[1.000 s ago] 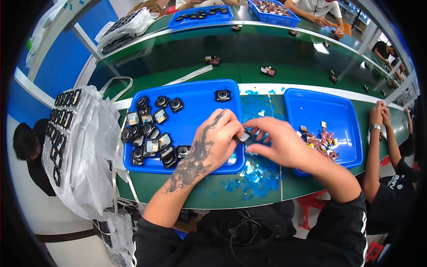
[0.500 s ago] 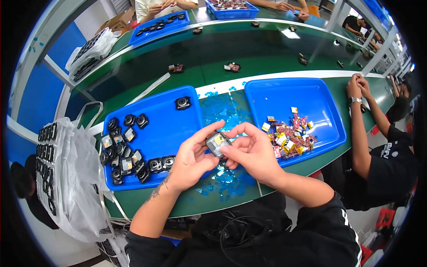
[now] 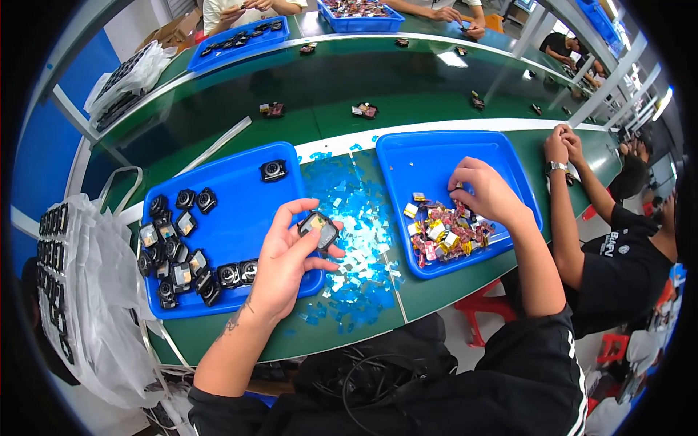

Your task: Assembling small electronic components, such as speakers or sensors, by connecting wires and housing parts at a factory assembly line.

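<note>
1. The green surface (image 3: 305, 116) carries two blue trays side by side, so each hand has its own supply within short reach
2. The left blue tray (image 3: 240, 218) holds small black camera-like modules (image 3: 182, 251) bunched along its left and lower edge, which leaves its middle bare
3. The right blue tray (image 3: 436, 156) holds a heap of small yellow, red and silver parts (image 3: 443, 234) in its near half
4. A scatter of blue film scraps (image 3: 349, 225) lies on the surface between the trays, apparently peeled off there
5. The left hand (image 3: 287, 261) is raised over the left tray's right edge, palm turned inward, fingers curled, gripping one small dark module (image 3: 318, 229) between thumb and fingertips with its pale face tilted up toward the head camera
6. The right hand (image 3: 483, 192) reaches forward, wrist bent down, fingertips dipping at the far edge of the heap; whether it grips a part I cannot tell
</note>
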Motion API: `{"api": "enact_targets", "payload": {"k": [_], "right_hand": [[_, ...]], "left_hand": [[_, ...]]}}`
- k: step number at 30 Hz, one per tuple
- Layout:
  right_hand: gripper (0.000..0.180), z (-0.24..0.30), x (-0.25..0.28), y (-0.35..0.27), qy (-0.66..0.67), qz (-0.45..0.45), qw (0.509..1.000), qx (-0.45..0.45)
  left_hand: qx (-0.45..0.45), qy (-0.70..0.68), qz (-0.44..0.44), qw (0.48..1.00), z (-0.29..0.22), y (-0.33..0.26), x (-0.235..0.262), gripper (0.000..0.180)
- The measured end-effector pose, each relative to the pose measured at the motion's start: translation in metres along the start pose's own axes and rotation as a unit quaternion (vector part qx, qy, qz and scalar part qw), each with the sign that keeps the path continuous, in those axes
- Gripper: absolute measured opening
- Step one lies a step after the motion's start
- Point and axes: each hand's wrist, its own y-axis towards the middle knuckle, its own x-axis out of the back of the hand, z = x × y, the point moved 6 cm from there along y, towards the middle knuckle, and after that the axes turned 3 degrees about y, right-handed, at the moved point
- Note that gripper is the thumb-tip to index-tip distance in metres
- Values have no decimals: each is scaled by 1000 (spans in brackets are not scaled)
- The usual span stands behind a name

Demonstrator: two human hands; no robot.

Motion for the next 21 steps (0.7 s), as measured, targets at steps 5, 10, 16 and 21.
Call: {"api": "enact_targets", "payload": {"k": [5, 10, 16, 21], "right_hand": [[20, 9, 3, 2, -23, -23, 998, 53], [9, 1, 22, -7, 407, -216, 877, -132], [7, 74, -6, 1, 506, -91, 849, -123], [7, 130, -32, 7, 567, 3, 817, -108]], "left_hand": [[-29, 40, 10, 999, -1, -1, -2, 38], [-120, 150, 33, 981, -7, -4, -2, 28], [-185, 234, 7, 955, -16, -5, -6, 28], [-206, 307, 23, 929, -24, -10, -25, 32]]}}
